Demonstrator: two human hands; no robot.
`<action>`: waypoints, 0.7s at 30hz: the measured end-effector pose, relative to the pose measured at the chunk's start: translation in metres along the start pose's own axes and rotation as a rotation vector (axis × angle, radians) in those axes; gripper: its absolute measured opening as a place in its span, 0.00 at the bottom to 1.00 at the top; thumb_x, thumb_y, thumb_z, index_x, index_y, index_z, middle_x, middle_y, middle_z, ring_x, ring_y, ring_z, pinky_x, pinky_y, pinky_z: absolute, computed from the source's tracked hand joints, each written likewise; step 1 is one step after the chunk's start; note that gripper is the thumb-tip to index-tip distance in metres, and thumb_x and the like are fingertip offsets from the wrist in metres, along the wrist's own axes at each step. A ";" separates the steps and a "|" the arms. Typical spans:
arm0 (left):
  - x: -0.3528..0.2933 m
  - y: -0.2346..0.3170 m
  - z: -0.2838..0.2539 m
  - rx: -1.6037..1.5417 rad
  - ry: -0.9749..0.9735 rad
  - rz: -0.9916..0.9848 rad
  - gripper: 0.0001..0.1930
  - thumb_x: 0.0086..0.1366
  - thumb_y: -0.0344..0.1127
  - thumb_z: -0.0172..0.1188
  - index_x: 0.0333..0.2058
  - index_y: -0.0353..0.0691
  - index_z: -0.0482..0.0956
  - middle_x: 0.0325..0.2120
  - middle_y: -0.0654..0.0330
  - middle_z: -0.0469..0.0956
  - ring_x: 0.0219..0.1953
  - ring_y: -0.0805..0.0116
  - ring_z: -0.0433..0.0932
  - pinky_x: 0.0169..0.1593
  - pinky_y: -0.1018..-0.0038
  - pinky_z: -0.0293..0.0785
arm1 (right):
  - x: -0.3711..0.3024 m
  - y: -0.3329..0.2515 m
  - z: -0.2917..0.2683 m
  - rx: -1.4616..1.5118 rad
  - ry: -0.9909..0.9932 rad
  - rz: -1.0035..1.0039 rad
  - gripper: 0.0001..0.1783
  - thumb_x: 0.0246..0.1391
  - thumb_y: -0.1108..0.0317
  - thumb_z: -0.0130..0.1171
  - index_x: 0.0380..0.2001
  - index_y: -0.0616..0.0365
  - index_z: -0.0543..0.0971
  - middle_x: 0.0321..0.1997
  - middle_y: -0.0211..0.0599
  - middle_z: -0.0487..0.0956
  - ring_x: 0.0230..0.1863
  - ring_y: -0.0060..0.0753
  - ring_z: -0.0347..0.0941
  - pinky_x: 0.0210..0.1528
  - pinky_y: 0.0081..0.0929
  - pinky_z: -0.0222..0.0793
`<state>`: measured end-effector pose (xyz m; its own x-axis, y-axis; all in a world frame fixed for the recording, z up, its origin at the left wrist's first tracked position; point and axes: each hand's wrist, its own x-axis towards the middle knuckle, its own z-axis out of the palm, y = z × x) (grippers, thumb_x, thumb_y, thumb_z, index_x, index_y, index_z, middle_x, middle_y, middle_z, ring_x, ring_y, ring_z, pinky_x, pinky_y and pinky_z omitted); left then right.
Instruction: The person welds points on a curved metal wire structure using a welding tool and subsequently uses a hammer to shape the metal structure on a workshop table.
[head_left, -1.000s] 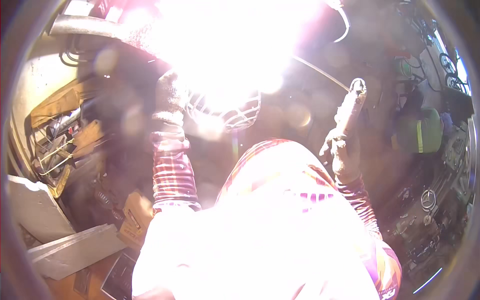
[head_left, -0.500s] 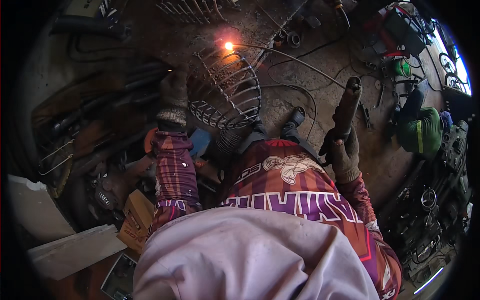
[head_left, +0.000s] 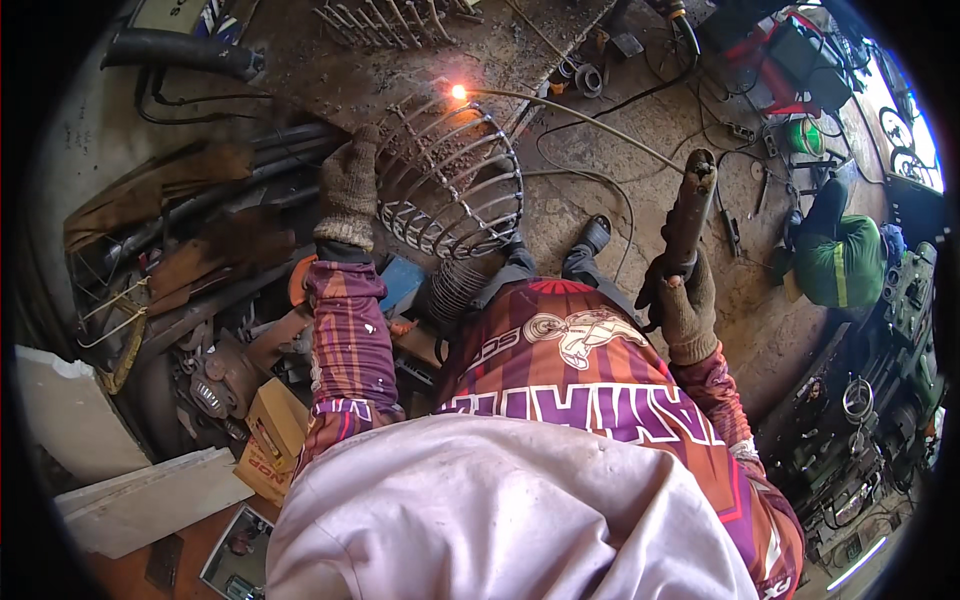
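Observation:
My gloved right hand (head_left: 688, 300) is wrapped round a welding electrode holder (head_left: 690, 215). From the holder's jaw a long thin welding rod (head_left: 590, 122) runs left and ends in a bright glow at the far edge of a curved metal frame (head_left: 465, 170). The frame is built of many bent ribs, like a basket or grille, with rougher bars crossing them. Against the frame's left side, my gloved left hand (head_left: 348, 195) is closed and seems to hold its edge, with its fingertips partly hidden.
Another ribbed metal piece (head_left: 385, 22) lies at the far edge. Below the frame stands a coil spring (head_left: 458, 290). Cables (head_left: 610, 100) cross the floor. Scrap pipes (head_left: 215, 195) pile up at left. At right, a person in green (head_left: 840, 262) crouches beside dark machine parts (head_left: 870, 400).
The surroundings look brighter, and the glow at the rod's tip appears smaller. Both hands and the frame stay nearly where they were; the holder has shifted slightly left.

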<state>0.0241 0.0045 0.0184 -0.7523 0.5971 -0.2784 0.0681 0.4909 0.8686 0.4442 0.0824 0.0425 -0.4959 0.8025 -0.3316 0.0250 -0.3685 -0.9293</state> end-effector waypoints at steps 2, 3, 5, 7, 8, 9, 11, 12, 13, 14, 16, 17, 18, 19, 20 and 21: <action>0.018 -0.028 -0.018 0.183 -0.019 0.164 0.19 0.62 0.50 0.62 0.25 0.39 0.76 0.16 0.68 0.69 0.18 0.77 0.68 0.23 0.75 0.63 | 0.000 -0.002 0.002 -0.008 0.001 0.017 0.38 0.56 0.47 0.62 0.58 0.64 0.65 0.33 0.30 0.74 0.28 0.21 0.70 0.28 0.20 0.70; 0.022 -0.027 -0.016 0.242 -0.037 0.267 0.18 0.63 0.49 0.62 0.25 0.39 0.76 0.15 0.69 0.68 0.18 0.77 0.68 0.22 0.75 0.63 | -0.001 -0.002 0.002 -0.026 0.017 0.035 0.37 0.56 0.47 0.62 0.57 0.63 0.65 0.33 0.30 0.73 0.29 0.20 0.70 0.29 0.20 0.70; 0.018 -0.029 -0.013 0.174 -0.048 0.208 0.17 0.63 0.49 0.62 0.25 0.40 0.77 0.13 0.70 0.66 0.16 0.77 0.67 0.20 0.75 0.63 | 0.002 -0.002 0.001 -0.032 -0.011 -0.013 0.33 0.57 0.47 0.62 0.54 0.61 0.67 0.31 0.27 0.73 0.29 0.18 0.68 0.29 0.18 0.69; 0.000 0.002 0.000 0.005 -0.025 0.082 0.19 0.63 0.52 0.61 0.25 0.41 0.77 0.11 0.72 0.65 0.14 0.79 0.65 0.18 0.75 0.60 | 0.001 -0.005 0.004 0.015 -0.017 -0.016 0.32 0.57 0.47 0.62 0.53 0.61 0.67 0.30 0.27 0.73 0.29 0.18 0.68 0.29 0.18 0.68; 0.001 -0.003 0.000 -0.026 -0.054 0.076 0.22 0.63 0.57 0.60 0.26 0.43 0.78 0.12 0.74 0.66 0.15 0.83 0.64 0.19 0.78 0.58 | 0.000 0.005 -0.003 -0.007 0.007 -0.032 0.33 0.56 0.47 0.62 0.53 0.61 0.67 0.30 0.27 0.73 0.28 0.18 0.69 0.29 0.19 0.69; 0.002 -0.002 -0.002 -0.025 -0.052 0.072 0.22 0.63 0.57 0.60 0.26 0.43 0.78 0.12 0.74 0.66 0.15 0.83 0.64 0.19 0.78 0.58 | 0.001 0.002 -0.002 -0.006 0.004 -0.028 0.33 0.56 0.47 0.62 0.53 0.61 0.67 0.30 0.27 0.73 0.28 0.18 0.69 0.29 0.19 0.69; 0.003 0.000 -0.004 0.086 -0.040 0.099 0.20 0.63 0.56 0.61 0.26 0.44 0.79 0.13 0.74 0.66 0.16 0.84 0.65 0.20 0.78 0.60 | 0.001 -0.005 0.001 -0.005 -0.015 0.012 0.36 0.56 0.46 0.62 0.56 0.62 0.66 0.31 0.28 0.73 0.29 0.19 0.69 0.30 0.19 0.69; 0.004 -0.004 -0.003 -0.006 -0.042 -0.002 0.20 0.64 0.56 0.60 0.27 0.43 0.80 0.13 0.73 0.67 0.17 0.82 0.68 0.21 0.79 0.63 | 0.001 -0.004 0.002 0.042 -0.009 -0.006 0.36 0.57 0.49 0.62 0.58 0.65 0.64 0.31 0.28 0.73 0.28 0.19 0.69 0.30 0.20 0.70; 0.014 -0.023 -0.012 -0.004 -0.033 -0.001 0.20 0.64 0.56 0.60 0.27 0.43 0.80 0.13 0.73 0.67 0.17 0.82 0.68 0.21 0.79 0.63 | 0.002 -0.005 0.003 0.045 -0.017 -0.006 0.36 0.57 0.49 0.62 0.58 0.65 0.64 0.31 0.28 0.73 0.28 0.19 0.69 0.30 0.20 0.70; 0.034 -0.056 -0.026 0.044 -0.082 0.206 0.21 0.64 0.56 0.60 0.26 0.43 0.80 0.13 0.72 0.68 0.17 0.79 0.69 0.21 0.77 0.63 | 0.003 -0.007 0.005 0.032 -0.023 -0.033 0.36 0.58 0.51 0.61 0.59 0.66 0.64 0.31 0.29 0.72 0.28 0.19 0.69 0.30 0.21 0.71; 0.036 -0.043 -0.025 0.091 -0.150 0.415 0.22 0.63 0.57 0.60 0.26 0.42 0.80 0.13 0.71 0.68 0.17 0.77 0.70 0.21 0.76 0.63 | 0.003 -0.006 0.008 0.087 0.029 -0.003 0.35 0.59 0.55 0.59 0.59 0.69 0.63 0.31 0.30 0.71 0.28 0.20 0.69 0.30 0.22 0.72; 0.030 -0.025 -0.032 -0.018 -0.300 0.213 0.23 0.63 0.57 0.60 0.25 0.41 0.80 0.14 0.70 0.70 0.20 0.75 0.72 0.24 0.73 0.66 | 0.003 -0.005 0.000 0.061 -0.052 -0.027 0.37 0.59 0.51 0.58 0.60 0.68 0.62 0.30 0.30 0.71 0.28 0.20 0.69 0.28 0.21 0.70; 0.013 0.012 -0.038 -0.126 -0.435 0.007 0.24 0.63 0.58 0.59 0.25 0.40 0.79 0.15 0.68 0.71 0.23 0.73 0.73 0.27 0.71 0.69 | 0.002 -0.005 0.001 0.026 -0.022 -0.063 0.38 0.59 0.48 0.58 0.60 0.68 0.62 0.29 0.30 0.71 0.27 0.20 0.69 0.27 0.21 0.69; 0.016 -0.009 -0.025 -0.019 -0.240 0.046 0.25 0.63 0.58 0.59 0.25 0.38 0.79 0.17 0.67 0.73 0.26 0.73 0.74 0.31 0.70 0.70 | 0.000 -0.005 0.003 -0.010 0.008 -0.099 0.40 0.58 0.45 0.58 0.60 0.68 0.61 0.28 0.31 0.71 0.26 0.20 0.69 0.26 0.20 0.69; 0.019 -0.030 -0.012 0.093 -0.042 0.061 0.27 0.62 0.59 0.59 0.25 0.36 0.78 0.18 0.65 0.74 0.28 0.73 0.74 0.35 0.68 0.70 | -0.001 -0.009 0.002 -0.046 0.019 -0.058 0.44 0.56 0.41 0.59 0.61 0.67 0.60 0.28 0.30 0.71 0.24 0.20 0.69 0.25 0.19 0.67; 0.008 -0.011 -0.007 0.132 -0.025 0.231 0.28 0.62 0.59 0.59 0.27 0.34 0.80 0.20 0.66 0.75 0.28 0.74 0.69 0.35 0.68 0.68 | -0.001 -0.008 0.001 -0.046 0.019 -0.058 0.44 0.56 0.41 0.59 0.61 0.67 0.60 0.28 0.30 0.71 0.24 0.20 0.69 0.25 0.19 0.67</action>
<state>0.0129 -0.0003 0.0095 -0.6909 0.7173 -0.0904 0.3224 0.4176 0.8495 0.4440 0.0845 0.0508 -0.4808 0.8312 -0.2792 0.0366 -0.2992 -0.9535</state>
